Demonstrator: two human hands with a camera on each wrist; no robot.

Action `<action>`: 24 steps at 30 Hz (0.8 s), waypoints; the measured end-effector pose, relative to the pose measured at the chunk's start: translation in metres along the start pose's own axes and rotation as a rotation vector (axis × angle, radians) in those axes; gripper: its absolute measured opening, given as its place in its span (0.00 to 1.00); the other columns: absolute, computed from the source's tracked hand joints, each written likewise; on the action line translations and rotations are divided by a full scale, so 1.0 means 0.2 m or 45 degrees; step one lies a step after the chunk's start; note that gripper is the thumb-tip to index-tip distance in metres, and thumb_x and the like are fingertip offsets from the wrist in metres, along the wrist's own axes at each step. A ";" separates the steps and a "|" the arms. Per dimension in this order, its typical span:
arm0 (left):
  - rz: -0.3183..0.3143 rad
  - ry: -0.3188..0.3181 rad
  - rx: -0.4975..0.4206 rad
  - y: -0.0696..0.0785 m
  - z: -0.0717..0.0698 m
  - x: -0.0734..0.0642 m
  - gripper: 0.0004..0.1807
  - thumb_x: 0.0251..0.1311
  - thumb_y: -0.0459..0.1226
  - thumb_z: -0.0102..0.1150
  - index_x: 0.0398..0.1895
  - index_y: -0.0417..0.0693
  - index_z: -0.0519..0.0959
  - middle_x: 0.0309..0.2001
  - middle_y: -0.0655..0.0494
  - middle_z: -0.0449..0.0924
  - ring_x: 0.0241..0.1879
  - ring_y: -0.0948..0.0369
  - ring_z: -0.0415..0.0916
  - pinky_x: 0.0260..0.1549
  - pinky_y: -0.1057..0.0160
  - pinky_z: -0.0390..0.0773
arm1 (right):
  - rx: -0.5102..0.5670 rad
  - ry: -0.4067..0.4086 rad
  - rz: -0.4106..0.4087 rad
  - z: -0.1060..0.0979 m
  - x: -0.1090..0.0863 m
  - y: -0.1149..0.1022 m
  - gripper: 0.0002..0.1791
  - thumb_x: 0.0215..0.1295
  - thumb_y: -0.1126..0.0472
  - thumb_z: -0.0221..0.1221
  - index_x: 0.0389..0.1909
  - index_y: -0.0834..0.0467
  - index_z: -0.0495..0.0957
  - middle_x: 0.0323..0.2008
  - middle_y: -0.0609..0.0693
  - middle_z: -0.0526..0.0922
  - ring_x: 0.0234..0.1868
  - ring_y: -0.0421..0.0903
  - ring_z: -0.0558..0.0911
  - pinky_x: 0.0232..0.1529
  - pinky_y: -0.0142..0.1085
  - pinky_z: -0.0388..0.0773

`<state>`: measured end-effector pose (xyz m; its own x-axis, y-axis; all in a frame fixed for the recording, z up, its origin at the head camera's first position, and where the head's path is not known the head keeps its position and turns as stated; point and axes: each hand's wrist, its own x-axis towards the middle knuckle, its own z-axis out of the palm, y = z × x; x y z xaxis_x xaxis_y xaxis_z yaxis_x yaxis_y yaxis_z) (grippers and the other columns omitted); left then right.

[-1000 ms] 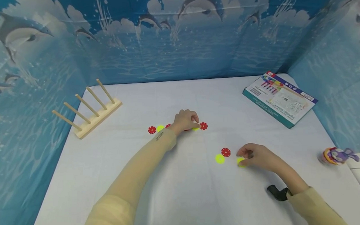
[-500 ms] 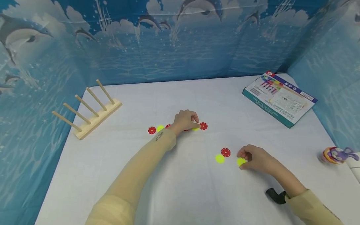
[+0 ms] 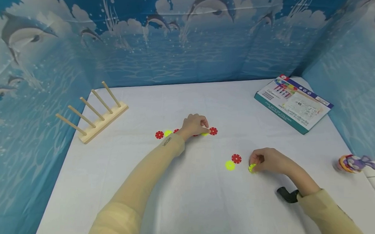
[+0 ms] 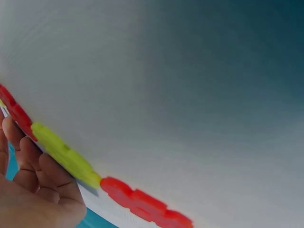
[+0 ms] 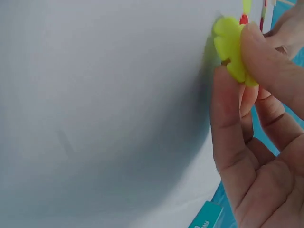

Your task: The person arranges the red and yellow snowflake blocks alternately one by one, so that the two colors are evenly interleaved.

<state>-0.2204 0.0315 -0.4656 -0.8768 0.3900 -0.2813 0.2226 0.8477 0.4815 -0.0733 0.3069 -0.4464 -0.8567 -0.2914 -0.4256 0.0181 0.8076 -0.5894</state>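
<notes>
My right hand (image 3: pixel 269 163) pinches a yellow-green notched plastic disc (image 5: pixel 230 45) between thumb and fingers, tilted on edge just over the white table. To its left lie a red notched disc (image 3: pixel 236 158) and another yellow-green disc (image 3: pixel 230 165), edge to edge. My left hand (image 3: pixel 193 125) rests over a row of alternating red and yellow-green discs, fingers loosely bent. In the left wrist view its fingers lie along a yellow-green disc (image 4: pixel 66 154) in the row, beside the red end disc (image 3: pixel 213 131). My left hand and forearm hide part of the row's middle.
A wooden rack (image 3: pixel 103 122) with several upright pegs stands at the left. At the back right lies a printed flat box (image 3: pixel 293 103). A small purple rabbit figure (image 3: pixel 354 163) sits by the right edge, and a black object (image 3: pixel 287 195) shows beside my right wrist.
My right hand has turned the yellow-green disc from nearly flat to a tilt, its fingers closing further around it. My left hand has stayed in place on the row.
</notes>
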 end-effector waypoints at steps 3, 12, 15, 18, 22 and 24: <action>0.000 -0.004 -0.017 0.00 0.00 -0.01 0.11 0.58 0.51 0.66 0.39 0.59 0.82 0.42 0.59 0.75 0.49 0.58 0.66 0.53 0.56 0.67 | 0.022 0.026 0.007 -0.04 0.05 0.00 0.09 0.54 0.61 0.70 0.31 0.56 0.78 0.27 0.48 0.75 0.35 0.46 0.72 0.35 0.38 0.69; -0.008 -0.004 -0.032 0.00 -0.01 -0.01 0.10 0.59 0.50 0.67 0.38 0.59 0.82 0.41 0.60 0.74 0.49 0.59 0.65 0.54 0.57 0.66 | 0.127 0.122 0.040 -0.09 0.25 -0.05 0.15 0.58 0.55 0.69 0.40 0.60 0.78 0.32 0.50 0.77 0.37 0.48 0.73 0.40 0.37 0.71; -0.002 0.005 -0.023 0.00 0.00 -0.01 0.10 0.58 0.50 0.67 0.38 0.59 0.82 0.40 0.60 0.74 0.48 0.59 0.65 0.53 0.57 0.66 | 0.187 0.139 0.053 -0.09 0.33 -0.08 0.16 0.60 0.56 0.68 0.43 0.60 0.78 0.35 0.51 0.78 0.39 0.48 0.74 0.42 0.35 0.72; 0.011 0.019 -0.014 0.00 0.00 -0.01 0.10 0.57 0.50 0.68 0.37 0.58 0.82 0.39 0.60 0.74 0.47 0.58 0.65 0.51 0.56 0.67 | 0.232 0.160 0.071 -0.10 0.41 -0.11 0.16 0.63 0.56 0.66 0.47 0.60 0.78 0.39 0.53 0.79 0.40 0.48 0.76 0.44 0.34 0.74; 0.005 0.025 -0.009 0.01 0.00 -0.01 0.10 0.57 0.50 0.68 0.36 0.58 0.82 0.39 0.60 0.74 0.47 0.58 0.66 0.50 0.57 0.67 | 0.254 0.195 0.087 -0.10 0.49 -0.15 0.15 0.65 0.56 0.63 0.48 0.61 0.78 0.40 0.54 0.80 0.40 0.49 0.77 0.43 0.32 0.75; 0.000 0.026 -0.014 0.01 0.00 -0.01 0.10 0.57 0.50 0.68 0.36 0.58 0.82 0.38 0.60 0.74 0.47 0.59 0.65 0.49 0.57 0.67 | 0.249 0.213 0.094 -0.10 0.52 -0.17 0.15 0.66 0.56 0.63 0.48 0.60 0.79 0.40 0.54 0.80 0.40 0.49 0.76 0.42 0.31 0.75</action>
<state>-0.2195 0.0320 -0.4640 -0.8853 0.3827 -0.2640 0.2183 0.8435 0.4908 -0.1739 0.2602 -0.4569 -0.9224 -0.1337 -0.3623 0.1688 0.7042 -0.6896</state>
